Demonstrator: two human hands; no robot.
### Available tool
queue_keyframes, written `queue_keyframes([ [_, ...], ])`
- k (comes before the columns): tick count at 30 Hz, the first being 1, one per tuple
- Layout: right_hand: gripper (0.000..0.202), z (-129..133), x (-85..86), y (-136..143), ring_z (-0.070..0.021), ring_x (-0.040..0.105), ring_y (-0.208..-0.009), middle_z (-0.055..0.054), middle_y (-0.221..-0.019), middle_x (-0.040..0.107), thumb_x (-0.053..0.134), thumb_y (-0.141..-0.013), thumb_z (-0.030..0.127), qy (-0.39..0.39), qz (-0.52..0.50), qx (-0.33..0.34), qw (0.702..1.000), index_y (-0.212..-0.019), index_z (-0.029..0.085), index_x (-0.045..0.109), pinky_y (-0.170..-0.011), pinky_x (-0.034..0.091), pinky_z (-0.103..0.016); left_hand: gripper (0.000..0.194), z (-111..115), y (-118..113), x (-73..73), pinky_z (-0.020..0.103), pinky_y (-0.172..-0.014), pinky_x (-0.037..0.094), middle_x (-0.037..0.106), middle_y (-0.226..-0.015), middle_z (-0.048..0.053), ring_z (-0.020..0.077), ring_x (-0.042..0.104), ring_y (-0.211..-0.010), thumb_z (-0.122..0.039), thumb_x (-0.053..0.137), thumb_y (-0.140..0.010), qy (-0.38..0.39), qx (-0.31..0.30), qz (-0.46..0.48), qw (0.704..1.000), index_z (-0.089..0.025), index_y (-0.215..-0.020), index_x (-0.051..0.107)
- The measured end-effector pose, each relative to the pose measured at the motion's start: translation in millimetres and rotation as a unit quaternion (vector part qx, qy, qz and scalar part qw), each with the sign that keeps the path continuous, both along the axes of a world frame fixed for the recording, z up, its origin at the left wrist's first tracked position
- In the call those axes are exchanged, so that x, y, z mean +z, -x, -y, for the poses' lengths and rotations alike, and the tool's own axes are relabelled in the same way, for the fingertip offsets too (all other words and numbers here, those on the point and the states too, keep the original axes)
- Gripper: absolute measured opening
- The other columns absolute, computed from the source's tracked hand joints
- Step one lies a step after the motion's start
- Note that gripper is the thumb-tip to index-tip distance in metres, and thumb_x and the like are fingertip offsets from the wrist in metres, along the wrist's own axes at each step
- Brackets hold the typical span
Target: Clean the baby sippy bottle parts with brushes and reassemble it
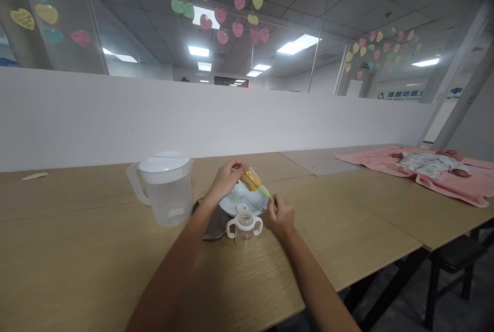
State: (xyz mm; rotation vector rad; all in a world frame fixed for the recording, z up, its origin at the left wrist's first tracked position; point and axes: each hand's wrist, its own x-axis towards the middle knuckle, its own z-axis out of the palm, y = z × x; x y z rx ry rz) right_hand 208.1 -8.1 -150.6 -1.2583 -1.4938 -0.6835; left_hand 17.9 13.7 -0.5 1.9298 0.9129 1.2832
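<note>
My left hand [230,176] is closed on a small clear cap [253,172] above a white bowl [231,203]. In my right hand [282,216] is the thin green handle of a brush [264,191]; its yellow, sponge-like head appears to sit inside the clear cap, which is tilted. Just below my hands, a two-handled baby bottle [245,234] stands upright on the table, its top uncovered and red lettering on its side. A small white part [242,208] shows behind its mouth. Beside the bowl, partly behind my left forearm, lies a dark round dish or lid [216,225].
A lidded clear pitcher [170,193] of water stands left on the wooden table [96,260]. On the far right, a baby-like figure [428,163] in patterned clothes lies on a pink towel [459,190]. A white partition [193,116] runs behind; a black stool [459,255] stands lower right.
</note>
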Motion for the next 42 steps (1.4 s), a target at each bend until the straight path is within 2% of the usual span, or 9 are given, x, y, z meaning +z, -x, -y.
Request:
queue_keyframes([
  [6,0.032,0,-1.7,2,-0.0123,0.05,-0.052,-0.004,-0.061,0.058,0.031,-0.094,0.031,0.012,0.007,0.017,1.0,-0.079,0.016,0.055,-0.052,0.03,-0.023,0.035,14,24,20.5,0.03,-0.082,0.049,0.065,-0.101,0.006,0.0196,0.061,-0.096,-0.032,0.071,-0.066,0.0,-0.132,-0.028,0.991,-0.017,-0.095,0.059],
  [8,0.034,0,-2.2,4,-0.0125,0.051,-0.053,-0.004,-0.061,0.059,0.03,-0.094,0.034,0.033,-0.023,0.017,0.999,-0.08,0.016,0.056,-0.053,0.031,-0.023,0.036,14,33,25.9,0.032,-0.087,0.048,0.064,-0.106,0.008,0.0212,0.06,-0.1,-0.031,0.071,-0.065,-0.021,-0.103,0.01,0.994,-0.016,-0.097,0.059],
  [11,0.039,1,-1.1,5,-0.0129,0.049,-0.051,-0.003,-0.057,0.057,0.029,-0.093,0.039,0.062,-0.076,0.014,0.995,-0.08,0.015,0.057,-0.052,0.03,-0.023,0.032,6,46,26.9,0.033,-0.087,0.048,0.064,-0.107,0.008,0.0219,0.06,-0.098,-0.03,0.065,-0.07,-0.064,0.029,-0.005,0.997,-0.016,-0.098,0.06],
  [14,0.043,3,2.1,2,-0.0128,0.046,-0.05,-0.002,-0.056,0.054,0.025,-0.093,0.041,0.064,-0.14,0.0,0.988,-0.078,0.016,0.056,-0.051,0.029,-0.023,0.037,-9,59,16.0,0.035,-0.094,0.043,0.062,-0.113,0.008,0.0242,0.056,-0.106,-0.019,0.063,-0.068,-0.096,0.115,-0.187,0.971,-0.018,-0.105,0.06],
  [18,0.044,6,6.5,0,-0.0122,0.043,-0.049,-0.001,-0.054,0.051,0.025,-0.092,0.042,0.055,-0.173,-0.008,0.983,-0.075,0.016,0.055,-0.049,0.026,-0.024,0.048,-32,70,-11.1,0.03,-0.097,0.039,0.06,-0.118,0.01,0.0244,0.053,-0.112,-0.006,0.06,-0.063,-0.041,0.09,-0.378,0.92,-0.016,-0.11,0.06],
  [22,0.042,9,7.5,3,-0.0116,0.042,-0.048,-0.001,-0.053,0.05,0.027,-0.092,0.041,0.072,-0.152,0.008,0.986,-0.074,0.016,0.056,-0.049,0.026,-0.023,0.042,-49,72,-32.5,0.029,-0.093,0.042,0.062,-0.117,0.012,0.0248,0.057,-0.108,-0.007,0.059,-0.065,-0.001,0.091,-0.398,0.913,-0.015,-0.106,0.062],
  [26,0.041,9,7.0,6,-0.0115,0.043,-0.048,-0.001,-0.053,0.051,0.027,-0.092,0.04,0.075,-0.135,0.017,0.988,-0.072,0.017,0.055,-0.049,0.026,-0.023,0.039,-56,75,-42.1,0.031,-0.085,0.046,0.066,-0.108,0.012,0.0249,0.062,-0.098,-0.014,0.061,-0.068,0.031,0.11,-0.405,0.907,-0.015,-0.107,0.062],
  [36,0.041,8,7.3,6,-0.0116,0.042,-0.048,-0.001,-0.052,0.051,0.028,-0.091,0.04,0.098,-0.122,0.012,0.988,-0.068,0.017,0.053,-0.049,0.023,-0.024,0.033,-63,75,-52.6,0.027,-0.077,0.047,0.069,-0.101,0.01,0.0227,0.063,-0.092,-0.01,0.058,-0.066,0.046,0.12,-0.396,0.909,-0.015,-0.099,0.064],
  [42,0.042,8,8.3,5,-0.0112,0.042,-0.048,-0.001,-0.052,0.051,0.028,-0.091,0.04,0.108,-0.118,0.004,0.987,-0.07,0.017,0.055,-0.049,0.023,-0.023,0.036,-65,81,-47.9,0.027,-0.08,0.046,0.067,-0.104,0.01,0.0216,0.062,-0.095,-0.013,0.056,-0.069,0.044,0.139,-0.395,0.907,-0.017,-0.104,0.061],
])
